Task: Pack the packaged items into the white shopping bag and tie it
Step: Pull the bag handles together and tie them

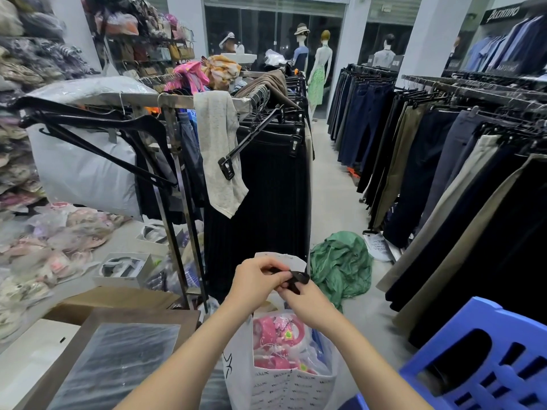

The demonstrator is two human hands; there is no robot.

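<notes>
A white shopping bag point(284, 389) with small printed lettering stands on the floor below my arms, its mouth open. Inside it lie pink packaged items point(276, 338) in clear plastic. Above the bag, my left hand point(256, 281) and my right hand point(307, 303) meet and both pinch the bag's black ribbon handles point(297, 279). The ribbon ends sit bunched between my fingertips, and the bag's far white flap point(284, 258) rises behind them.
A clothes rack of black skirts point(266, 179) stands right behind the bag. A green cloth point(340, 261) lies on the floor to the right. A blue plastic stool point(485, 359) sits at lower right, cardboard boxes point(118, 344) at lower left. Trouser racks line the right aisle.
</notes>
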